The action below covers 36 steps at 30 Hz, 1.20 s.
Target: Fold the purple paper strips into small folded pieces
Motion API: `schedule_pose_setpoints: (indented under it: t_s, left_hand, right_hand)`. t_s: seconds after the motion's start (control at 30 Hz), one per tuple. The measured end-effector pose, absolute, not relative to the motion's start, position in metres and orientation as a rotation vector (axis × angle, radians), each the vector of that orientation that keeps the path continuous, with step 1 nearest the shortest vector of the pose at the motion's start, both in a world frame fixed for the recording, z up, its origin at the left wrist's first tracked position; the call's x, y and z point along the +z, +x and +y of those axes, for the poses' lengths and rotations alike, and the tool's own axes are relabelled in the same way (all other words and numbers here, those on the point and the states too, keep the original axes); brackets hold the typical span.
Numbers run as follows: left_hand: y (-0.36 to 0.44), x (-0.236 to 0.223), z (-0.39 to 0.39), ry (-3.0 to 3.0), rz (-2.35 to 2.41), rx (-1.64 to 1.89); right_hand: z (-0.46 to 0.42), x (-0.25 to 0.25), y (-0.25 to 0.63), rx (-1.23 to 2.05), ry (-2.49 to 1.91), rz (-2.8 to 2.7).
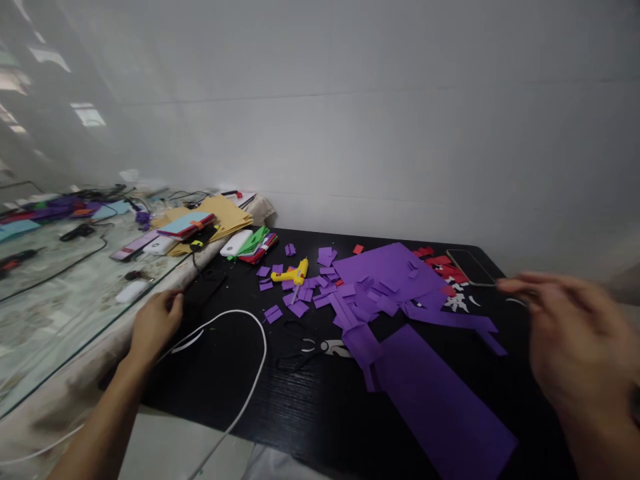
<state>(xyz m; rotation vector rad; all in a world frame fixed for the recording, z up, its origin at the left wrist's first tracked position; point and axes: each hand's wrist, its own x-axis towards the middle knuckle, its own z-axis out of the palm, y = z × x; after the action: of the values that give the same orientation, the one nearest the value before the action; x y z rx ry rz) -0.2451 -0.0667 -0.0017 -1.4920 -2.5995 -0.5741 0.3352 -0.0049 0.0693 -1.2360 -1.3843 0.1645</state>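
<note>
My left hand [156,323] is at the left edge of the black table [300,413], beside the cloth under the glass top. Its thumb and fingers are curled close together; whatever they hold, if anything, is hidden. On the right, my right hand [575,340] is raised over the table near a phone [471,267], slightly blurred. Its thumb and forefinger are pressed together, and anything between them is too small to make out. Between the hands lie a large purple sheet [385,267], many small purple pieces [273,314], a long purple strip sheet [440,407] and black-handled scissors [330,347].
A yellow glue gun [295,273] rests among the purple pieces. A white cable [263,360] loops across the table's front left. Red scraps [447,267] and white scraps [456,303] lie by the phone. Colored stacks [255,245] stand at the back left, near the cluttered glass table [60,293].
</note>
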Motion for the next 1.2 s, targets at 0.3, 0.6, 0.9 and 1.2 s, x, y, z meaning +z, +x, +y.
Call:
schedule_pose_setpoints:
  t_s: [0.3, 0.6, 0.9, 1.2]
  left_hand:
    - [-0.171, -0.011, -0.059, -1.768, -2.344, -1.296]
    - [-0.083, -0.016, -0.021, -2.409, -1.985, -1.382]
    - [-0.067, -0.044, -0.017, -2.399, -1.996, -1.545]
    - [-0.071, -0.052, -0.016, -2.333, -2.061, -1.67]
  right_hand:
    - [0.131, 0.012, 0.402, 0.078, -2.155, -1.762]
    - [0.14, -0.018, 0.422, -0.02, -2.324, -1.829]
    - [0.145, -0.019, 0.436, 0.041, -2.355, -1.699]
    - [0.146, -0.033, 0.444, 0.118, -2.347, -1.613]
